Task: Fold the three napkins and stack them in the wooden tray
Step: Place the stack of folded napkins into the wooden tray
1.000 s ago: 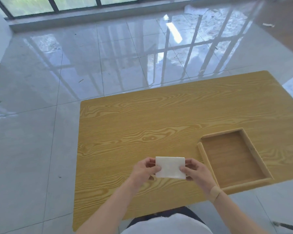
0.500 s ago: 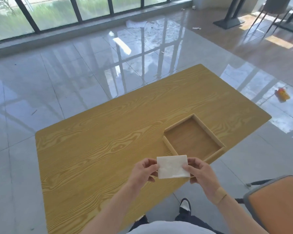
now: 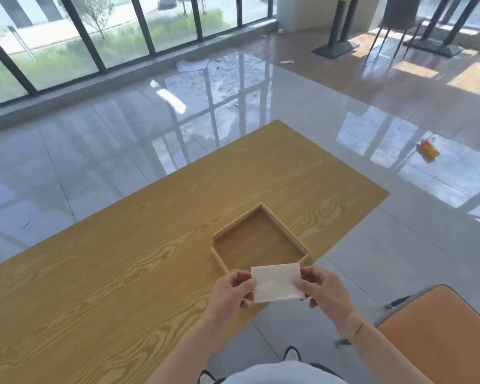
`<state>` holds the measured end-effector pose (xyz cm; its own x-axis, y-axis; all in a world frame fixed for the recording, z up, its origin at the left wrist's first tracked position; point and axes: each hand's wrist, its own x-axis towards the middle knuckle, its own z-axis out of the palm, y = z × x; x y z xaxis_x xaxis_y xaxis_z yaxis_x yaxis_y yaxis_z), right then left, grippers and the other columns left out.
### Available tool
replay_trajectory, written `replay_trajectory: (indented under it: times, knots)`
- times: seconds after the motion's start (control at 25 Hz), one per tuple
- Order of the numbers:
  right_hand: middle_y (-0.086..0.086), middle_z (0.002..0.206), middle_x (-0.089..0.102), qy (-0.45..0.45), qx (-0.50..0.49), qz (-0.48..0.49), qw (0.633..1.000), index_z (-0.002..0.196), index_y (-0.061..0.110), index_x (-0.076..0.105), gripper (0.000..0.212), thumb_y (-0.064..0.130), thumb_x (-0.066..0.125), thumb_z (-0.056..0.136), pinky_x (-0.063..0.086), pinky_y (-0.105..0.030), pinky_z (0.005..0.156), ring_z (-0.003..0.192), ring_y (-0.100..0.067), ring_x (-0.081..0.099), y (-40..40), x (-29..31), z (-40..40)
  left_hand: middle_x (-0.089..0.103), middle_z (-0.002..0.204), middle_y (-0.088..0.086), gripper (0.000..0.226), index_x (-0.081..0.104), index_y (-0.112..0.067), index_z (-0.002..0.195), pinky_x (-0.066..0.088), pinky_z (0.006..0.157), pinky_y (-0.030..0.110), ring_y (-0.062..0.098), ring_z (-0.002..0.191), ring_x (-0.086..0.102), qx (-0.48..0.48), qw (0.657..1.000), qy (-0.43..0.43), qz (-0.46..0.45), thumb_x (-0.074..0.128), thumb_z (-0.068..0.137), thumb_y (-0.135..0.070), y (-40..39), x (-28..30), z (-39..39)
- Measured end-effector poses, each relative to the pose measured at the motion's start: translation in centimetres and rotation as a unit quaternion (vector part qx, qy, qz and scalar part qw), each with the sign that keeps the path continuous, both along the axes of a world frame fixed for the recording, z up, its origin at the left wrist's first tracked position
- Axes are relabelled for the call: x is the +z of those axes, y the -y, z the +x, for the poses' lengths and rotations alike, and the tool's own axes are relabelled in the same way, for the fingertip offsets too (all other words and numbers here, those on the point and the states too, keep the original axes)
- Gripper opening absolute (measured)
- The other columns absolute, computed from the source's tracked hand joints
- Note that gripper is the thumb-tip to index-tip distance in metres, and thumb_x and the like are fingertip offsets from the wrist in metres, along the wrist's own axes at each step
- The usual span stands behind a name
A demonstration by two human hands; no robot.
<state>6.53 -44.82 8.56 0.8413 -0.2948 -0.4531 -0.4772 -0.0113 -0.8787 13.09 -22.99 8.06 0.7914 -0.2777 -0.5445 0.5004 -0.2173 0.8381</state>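
The left hand is pinching the left edge of a folded white napkin, its fingers curled shut on the paper. The napkin is hanging in the air between both hands, stretched flat and facing up toward the camera, its long axis running left to right with the right end tipped slightly higher. The right hand is gripping the right edge the same way, thumb on top and fingers closed underneath. The napkin is sitting just in front of the near corner of the wooden tray, which is resting near the table edge. An orange chair is standing at the far right
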Motion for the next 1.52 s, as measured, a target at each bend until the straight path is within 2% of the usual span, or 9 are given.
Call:
replay_trajectory:
  times: [0.28, 0.48, 0.68, 0.84, 0.96, 1.08, 1.28, 1.4, 1.52]
  knots:
    - [-0.006, 0.082, 0.076, -0.007, 0.018, 0.000, 1.000, 0.095, 0.015, 0.073, 0.012, 0.013, 0.075, 0.083, 0.046, -0.024, 0.045, 0.057, -0.011, 0.062, 6.1, 0.2, 1.3, 0.077, 0.087, -0.001, 0.008, 0.072, -0.016, 0.099, 0.053, 0.057, 0.020, 0.012, 0.072, 0.071, 0.024, 0.999, 0.004, 0.033, 0.069, 0.091, -0.017, 6.0, 0.8, 0.1]
    - [-0.003, 0.079, 0.077, -0.024, 0.018, -0.005, 1.000, 0.090, 0.015, 0.073, 0.012, 0.018, 0.079, 0.080, 0.047, -0.022, 0.048, 0.058, -0.007, 0.062, 7.3, -0.8, 3.3, 0.077, 0.086, 0.002, 0.007, 0.072, -0.015, 0.097, 0.048, 0.051, 0.023, 0.011, 0.069, 0.068, 0.049, 0.998, -0.010, 0.047, 0.069, 0.091, -0.014, 6.9, 0.4, 1.3]
    - [0.000, 0.076, 0.076, -0.060, 0.035, -0.049, 0.996, 0.083, 0.017, 0.074, 0.012, 0.023, 0.081, 0.076, 0.049, -0.025, 0.052, 0.062, -0.010, 0.066, 7.3, -1.8, 6.5, 0.074, 0.078, -0.003, 0.005, 0.071, -0.014, 0.094, 0.042, 0.047, 0.023, 0.008, 0.065, 0.065, 0.075, 0.995, -0.012, 0.058, 0.070, 0.090, -0.015, 6.8, -1.2, 3.2]
    - [0.000, 0.076, 0.076, -0.083, 0.088, -0.080, 0.989, 0.083, 0.017, 0.074, 0.011, 0.023, 0.081, 0.077, 0.049, -0.022, 0.052, 0.062, -0.011, 0.065, 6.7, -2.3, 9.7, 0.073, 0.074, -0.008, 0.004, 0.071, -0.018, 0.093, 0.043, 0.046, 0.020, 0.003, 0.062, 0.064, 0.095, 0.993, -0.019, 0.067, 0.071, 0.089, -0.020, 6.0, -2.8, 4.5]
    - [0.007, 0.067, 0.073, -0.098, 0.131, -0.102, 0.981, 0.083, 0.019, 0.075, 0.010, 0.023, 0.081, 0.078, 0.050, -0.024, 0.057, 0.057, -0.006, 0.062, 5.4, -3.0, 12.2, 0.071, 0.072, -0.009, 0.003, 0.071, -0.019, 0.091, 0.043, 0.046, 0.017, 0.003, 0.059, 0.063, 0.126, 0.990, -0.031, 0.063, 0.072, 0.088, -0.020, 4.4, -4.4, 5.3]
    - [0.007, 0.069, 0.073, -0.114, 0.189, -0.123, 0.968, 0.085, 0.020, 0.075, 0.008, 0.025, 0.079, 0.080, 0.055, -0.028, 0.065, 0.062, -0.009, 0.063, 4.2, -3.9, 14.2, 0.071, 0.074, -0.009, 0.001, 0.072, -0.020, 0.089, 0.048, 0.055, 0.016, 0.003, 0.061, 0.063, 0.144, 0.987, -0.037, 0.060, 0.072, 0.088, -0.020, 3.2, -5.7, 5.4]
    - [0.005, 0.079, 0.076, -0.133, 0.274, -0.158, 0.939, 0.087, 0.023, 0.073, 0.007, 0.026, 0.076, 0.082, 0.058, -0.026, 0.064, 0.070, -0.012, 0.069, 2.8, -5.4, 16.7, 0.068, 0.073, -0.006, 0.004, 0.070, -0.020, 0.084, 0.051, 0.065, 0.024, 0.006, 0.062, 0.059, 0.185, 0.979, -0.047, 0.077, 0.072, 0.087, -0.018, 2.2, -7.0, 5.2]
    - [0.006, 0.082, 0.076, -0.143, 0.319, -0.171, 0.921, 0.088, 0.025, 0.072, 0.006, 0.026, 0.075, 0.083, 0.059, -0.032, 0.067, 0.071, -0.012, 0.071, 2.8, -6.4, 17.9, 0.066, 0.073, -0.008, 0.005, 0.069, -0.022, 0.083, 0.047, 0.061, 0.019, 0.005, 0.062, 0.058, 0.193, 0.975, -0.048, 0.101, 0.071, 0.087, -0.020, 2.4, -7.8, 5.0]
    - [0.006, 0.080, 0.076, -0.151, 0.338, -0.177, 0.912, 0.087, 0.026, 0.071, 0.007, 0.026, 0.075, 0.080, 0.060, -0.041, 0.077, 0.074, -0.015, 0.071, 3.5, -7.3, 18.7, 0.066, 0.080, -0.006, 0.003, 0.069, -0.022, 0.087, 0.046, 0.065, 0.020, 0.009, 0.071, 0.060, 0.201, 0.970, -0.063, 0.121, 0.071, 0.087, -0.022, 3.3, -8.3, 5.1]
